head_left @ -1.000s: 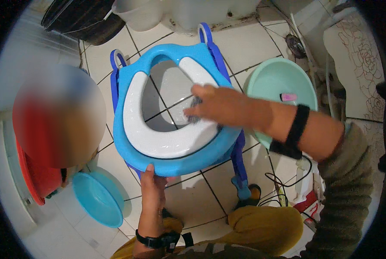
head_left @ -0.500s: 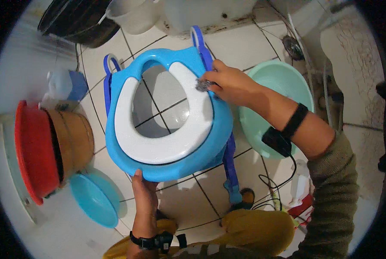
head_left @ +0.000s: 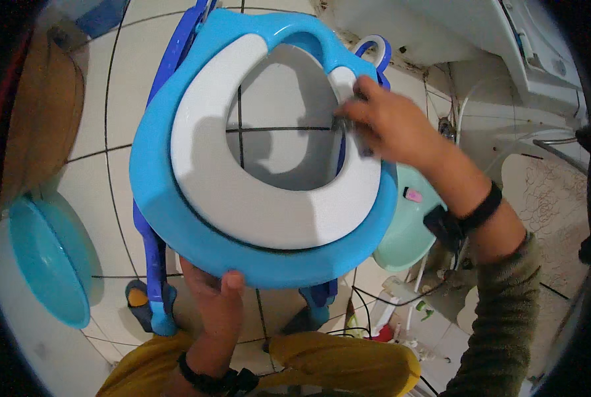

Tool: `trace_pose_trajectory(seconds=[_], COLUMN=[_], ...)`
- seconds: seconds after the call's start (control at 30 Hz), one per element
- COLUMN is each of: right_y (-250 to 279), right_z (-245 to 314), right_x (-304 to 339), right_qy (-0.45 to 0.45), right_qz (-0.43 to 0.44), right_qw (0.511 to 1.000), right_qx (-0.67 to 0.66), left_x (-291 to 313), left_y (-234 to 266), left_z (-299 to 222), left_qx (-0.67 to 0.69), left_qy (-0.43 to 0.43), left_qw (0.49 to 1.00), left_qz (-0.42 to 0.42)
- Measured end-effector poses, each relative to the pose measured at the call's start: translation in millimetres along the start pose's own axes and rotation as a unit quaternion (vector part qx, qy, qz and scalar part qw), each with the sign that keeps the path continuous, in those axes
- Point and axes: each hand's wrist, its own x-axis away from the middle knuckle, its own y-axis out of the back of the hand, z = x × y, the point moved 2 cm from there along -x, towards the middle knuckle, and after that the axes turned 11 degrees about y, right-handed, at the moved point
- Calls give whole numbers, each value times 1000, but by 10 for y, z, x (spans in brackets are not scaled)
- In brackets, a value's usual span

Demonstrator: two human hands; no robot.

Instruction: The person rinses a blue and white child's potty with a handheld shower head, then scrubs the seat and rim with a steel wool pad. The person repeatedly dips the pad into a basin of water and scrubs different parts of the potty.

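A child's toilet seat with a blue frame (head_left: 151, 178) and a white U-shaped seat pad (head_left: 199, 165) stands in front of me on dark blue legs (head_left: 155, 264). Floor tiles show through its opening. My left hand (head_left: 214, 298) grips the near edge, thumb on top and fingers underneath. On the pad's right arm my right hand (head_left: 401, 122) is closed round a grey wire scrubber (head_left: 344, 124), blurred by motion and mostly covered by the fingers. Each wrist wears a black strap.
Right of the seat is a pale green basin (head_left: 401, 235) with a small pink-and-black object (head_left: 412, 194) in it. A turquoise basin (head_left: 47, 264) leans at the left, below a brown tub (head_left: 44, 126). A black cable (head_left: 401, 302) hangs from my right wrist.
The view has shifted, and the seat appears closer and turned. My right hand has moved with the scrubber along the pad's right arm toward its inner edge. My left hand keeps the near edge.
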Motion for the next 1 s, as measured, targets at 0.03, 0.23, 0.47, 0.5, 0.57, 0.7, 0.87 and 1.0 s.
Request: trace_pose_trajectory(seconds=[0.03, 0.23, 0.47, 0.5, 0.57, 0.7, 0.87, 1.0], right_y=[-15, 53, 130, 144, 159, 37, -79, -126], right_z=[-106, -214, 581, 673, 853, 1138, 991, 620], right_x=[-146, -529, 12, 22, -38, -330, -312, -33], right_qy=[-1, 37, -33, -47, -51, -42, 41, 28], right_qz=[21, 49, 166, 165, 120, -22, -95, -52], right_qw=[999, 990, 978, 970, 963, 949, 953, 997], right_qx=[42, 126, -125, -174, -238, -310, -285, -54], left_x=[12, 10, 21, 12, -1, -2, -29, -35], left_y=[-1, 46, 4, -1, -2, 36, 86, 89], left_z=[5, -12, -64, -69, -70, -44, -95, -106], left_qx=[32, 101, 124, 117, 102, 45, -24, -39], left_qy=[9, 41, 56, 50, 36, 38, 25, 19], left_qw=[999, 993, 989, 989, 991, 997, 997, 997], left_qz=[-1, 35, 66, 74, 80, 58, 65, 62])
